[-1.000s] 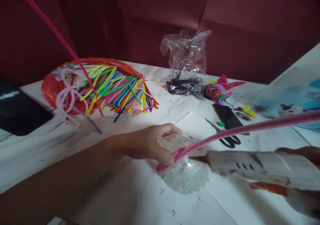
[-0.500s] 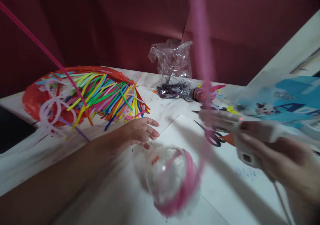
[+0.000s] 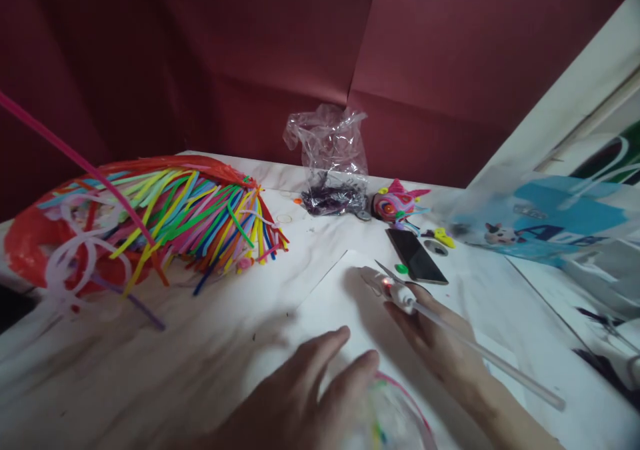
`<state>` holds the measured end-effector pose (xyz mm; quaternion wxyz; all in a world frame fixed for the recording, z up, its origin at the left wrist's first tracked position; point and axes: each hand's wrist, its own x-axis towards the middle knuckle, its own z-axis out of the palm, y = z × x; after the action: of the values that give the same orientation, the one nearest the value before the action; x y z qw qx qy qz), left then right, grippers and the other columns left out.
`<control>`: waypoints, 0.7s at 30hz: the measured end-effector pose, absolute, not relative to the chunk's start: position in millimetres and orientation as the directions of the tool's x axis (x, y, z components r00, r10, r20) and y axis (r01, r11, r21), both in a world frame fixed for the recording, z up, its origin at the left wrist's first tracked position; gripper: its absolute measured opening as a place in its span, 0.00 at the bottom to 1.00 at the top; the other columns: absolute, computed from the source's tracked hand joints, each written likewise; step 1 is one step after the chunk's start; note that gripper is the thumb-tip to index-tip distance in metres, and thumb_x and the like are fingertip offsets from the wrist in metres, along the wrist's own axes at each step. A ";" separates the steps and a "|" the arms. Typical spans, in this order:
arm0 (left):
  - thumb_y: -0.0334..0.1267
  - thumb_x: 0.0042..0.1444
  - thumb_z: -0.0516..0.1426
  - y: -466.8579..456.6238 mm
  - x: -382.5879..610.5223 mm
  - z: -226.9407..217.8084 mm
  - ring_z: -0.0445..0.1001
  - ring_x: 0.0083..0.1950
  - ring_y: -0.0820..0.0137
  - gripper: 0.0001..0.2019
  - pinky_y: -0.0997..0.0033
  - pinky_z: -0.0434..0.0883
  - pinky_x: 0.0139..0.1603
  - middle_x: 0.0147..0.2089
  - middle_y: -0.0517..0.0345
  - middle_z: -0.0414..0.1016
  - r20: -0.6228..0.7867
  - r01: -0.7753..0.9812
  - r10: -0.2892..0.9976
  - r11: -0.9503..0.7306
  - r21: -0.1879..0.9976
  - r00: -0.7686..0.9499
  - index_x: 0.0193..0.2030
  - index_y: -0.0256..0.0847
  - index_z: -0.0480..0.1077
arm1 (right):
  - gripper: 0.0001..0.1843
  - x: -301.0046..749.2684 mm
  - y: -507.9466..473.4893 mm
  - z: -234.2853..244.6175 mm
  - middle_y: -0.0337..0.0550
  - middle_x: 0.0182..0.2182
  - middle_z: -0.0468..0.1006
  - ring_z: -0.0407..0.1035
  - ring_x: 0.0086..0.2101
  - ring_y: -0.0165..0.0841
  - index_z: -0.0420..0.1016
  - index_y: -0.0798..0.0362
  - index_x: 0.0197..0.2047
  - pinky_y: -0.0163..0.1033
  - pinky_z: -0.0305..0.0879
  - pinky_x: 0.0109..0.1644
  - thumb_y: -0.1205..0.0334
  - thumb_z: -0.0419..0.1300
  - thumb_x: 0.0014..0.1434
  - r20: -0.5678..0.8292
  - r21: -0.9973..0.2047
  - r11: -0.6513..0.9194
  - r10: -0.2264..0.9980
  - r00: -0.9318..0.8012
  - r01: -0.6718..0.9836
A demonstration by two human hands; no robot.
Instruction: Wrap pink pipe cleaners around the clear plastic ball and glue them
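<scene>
White glue gun (image 3: 395, 292) is sitting in the right hand (image 3: 434, 335) at centre-right of the frame, fingers wrapped round its body, nozzle pointing toward upper left, a clear glue stick (image 3: 487, 353) sticking out behind it toward lower right. Left hand (image 3: 300, 397) is hovering at bottom centre with fingers spread loosely, gripping nothing, fingertips lying over the edge of a clear ball (image 3: 387, 417) ringed by a pink strip, at the bottom edge of the frame and partly cut off. Both hands are working over a white paper sheet (image 3: 325, 303) on the white table (image 3: 175, 343). Red bag of multicoloured strips (image 3: 165, 217) is lying at middle left, a long pink strip (image 3: 60, 147) crossing it from the left edge. Clear plastic bag (image 3: 327, 160) with dark contents is standing at upper centre, a pink toy figure (image 3: 395, 205) just right of it, a dark phone (image 3: 415, 255) lying near the glue gun tip. Blue-and-white printed bag (image 3: 545, 220) is blurring at right
</scene>
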<state>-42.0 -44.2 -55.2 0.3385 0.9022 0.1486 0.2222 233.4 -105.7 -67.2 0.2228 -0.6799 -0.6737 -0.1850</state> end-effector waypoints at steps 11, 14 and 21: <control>0.36 0.51 0.59 -65.6 -28.0 -39.5 0.68 0.57 0.53 0.29 0.55 0.66 0.57 0.58 0.43 0.68 0.540 0.219 0.323 -0.943 0.250 0.777 0.60 0.41 0.57 | 0.22 209.1 -106.9 -61.7 0.50 0.49 0.58 0.62 0.41 0.37 0.61 0.60 0.62 0.32 0.70 0.40 0.70 0.64 0.70 0.260 0.118 -0.287 0.933 0.250 0.951; 0.41 0.39 0.65 -62.5 -32.9 -20.0 0.68 0.54 0.51 0.40 0.55 0.71 0.51 0.56 0.43 0.67 0.217 0.324 0.461 -0.824 0.466 0.861 0.61 0.39 0.57 | 0.23 195.4 -106.3 -51.2 0.50 0.47 0.58 0.62 0.43 0.38 0.60 0.60 0.64 0.37 0.71 0.45 0.72 0.64 0.71 0.109 0.162 -0.305 0.951 0.290 0.939; 0.41 0.34 0.68 -38.5 -47.7 -3.3 0.65 0.56 0.54 0.41 0.56 0.66 0.56 0.56 0.53 0.63 -0.038 0.356 0.515 -0.535 0.766 0.856 0.58 0.47 0.59 | 0.26 181.3 -104.3 -39.7 0.49 0.48 0.58 0.59 0.47 0.40 0.54 0.57 0.68 0.41 0.69 0.49 0.70 0.63 0.74 -0.017 0.181 -0.324 0.943 0.332 0.929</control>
<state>-47.7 -38.5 -3.3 0.4120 0.8708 0.2503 0.0965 181.3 -104.3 -39.7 -0.0791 -0.8123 -0.5761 -0.0453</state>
